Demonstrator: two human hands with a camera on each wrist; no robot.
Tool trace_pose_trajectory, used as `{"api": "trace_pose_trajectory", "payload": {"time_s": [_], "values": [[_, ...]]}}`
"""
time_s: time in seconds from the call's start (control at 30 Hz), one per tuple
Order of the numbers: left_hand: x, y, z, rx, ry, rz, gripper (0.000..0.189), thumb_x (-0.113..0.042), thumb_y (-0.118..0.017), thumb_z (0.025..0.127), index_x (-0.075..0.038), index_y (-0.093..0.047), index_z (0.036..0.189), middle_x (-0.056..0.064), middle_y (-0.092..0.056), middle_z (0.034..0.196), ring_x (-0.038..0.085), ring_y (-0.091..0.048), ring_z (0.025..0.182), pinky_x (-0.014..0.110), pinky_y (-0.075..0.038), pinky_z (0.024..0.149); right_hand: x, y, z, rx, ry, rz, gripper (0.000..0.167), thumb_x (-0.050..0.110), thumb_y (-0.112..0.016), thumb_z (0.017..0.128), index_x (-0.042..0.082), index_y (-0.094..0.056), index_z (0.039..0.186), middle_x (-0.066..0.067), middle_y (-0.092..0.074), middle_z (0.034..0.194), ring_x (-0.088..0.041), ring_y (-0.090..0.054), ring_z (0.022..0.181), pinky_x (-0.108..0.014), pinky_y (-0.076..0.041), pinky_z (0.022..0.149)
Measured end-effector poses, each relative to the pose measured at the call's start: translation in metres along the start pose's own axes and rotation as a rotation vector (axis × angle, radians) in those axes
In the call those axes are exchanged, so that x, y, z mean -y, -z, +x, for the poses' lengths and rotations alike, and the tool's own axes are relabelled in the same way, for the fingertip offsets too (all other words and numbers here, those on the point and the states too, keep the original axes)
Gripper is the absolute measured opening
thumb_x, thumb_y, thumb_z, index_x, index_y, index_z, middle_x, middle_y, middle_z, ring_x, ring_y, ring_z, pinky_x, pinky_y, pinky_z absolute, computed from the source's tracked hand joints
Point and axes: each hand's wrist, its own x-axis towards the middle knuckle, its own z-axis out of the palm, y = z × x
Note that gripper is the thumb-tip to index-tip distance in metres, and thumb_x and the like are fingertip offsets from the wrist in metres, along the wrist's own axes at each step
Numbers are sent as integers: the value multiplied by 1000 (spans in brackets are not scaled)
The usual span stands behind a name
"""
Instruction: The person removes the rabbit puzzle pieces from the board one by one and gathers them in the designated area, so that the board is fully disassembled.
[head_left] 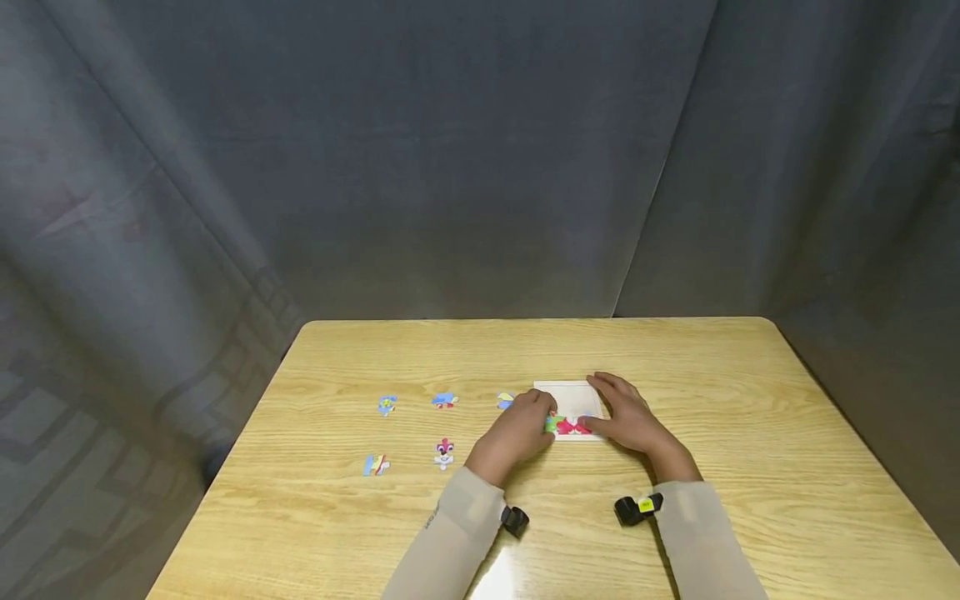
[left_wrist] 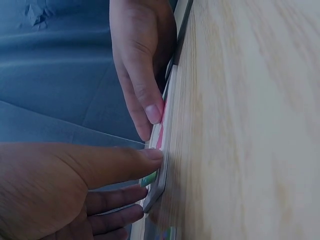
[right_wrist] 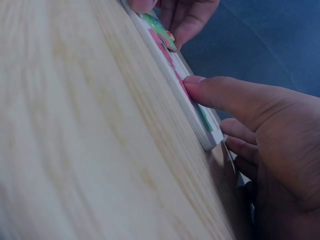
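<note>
A shallow white puzzle tray lies on the table before me. Along its near side sit pieces with red and green printing. My left hand is at the tray's left side, its thumb and fingers pinching a green puzzle piece; that piece's inner end looks slightly raised in the right wrist view. My right hand grips the tray from the right, thumb pressing on a red part of the picture, the other fingers by the far right corner and outer edge. Both palms hide parts of the tray's sides.
Left of the tray, loose puzzle pieces lie spread out: a blue-and-yellow one, a blue one, a light one, a face piece, and another beside my left hand. Grey curtains hang behind the wooden table.
</note>
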Motion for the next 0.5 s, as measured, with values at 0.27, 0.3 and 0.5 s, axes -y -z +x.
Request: {"api": "trace_pose_trajectory", "payload": {"time_s": [0.27, 0.3, 0.5], "values": [[-2, 1, 0, -11, -13, 39, 32, -17, -72, 89, -13, -59, 117, -1, -58, 112, 19, -53, 111, 26, -45, 94, -1, 0, 0, -1, 3, -7, 83, 41, -72, 87, 3, -34, 150, -20, -25, 154, -43, -18, 141, -67, -21, 107], [-2, 1, 0, -13, -13, 40, 32, -16, -73, 88, -13, -60, 117, 0, -58, 110, 19, -53, 110, 26, -45, 94, -1, 0, 0, -1, 3, -6, 83, 41, -72, 87, 3, -34, 150, -19, -25, 154, -43, -18, 141, -67, -21, 107], [-2, 2, -1, -11, -15, 25, 32, -14, -72, 89, -12, -62, 120, -1, -58, 110, 17, -53, 108, 25, -46, 92, 0, 0, 0, 0, 5, -1, 83, 42, -72, 87, 3, -34, 150, -20, -26, 154, -44, -18, 140, -67, -22, 106]]}}
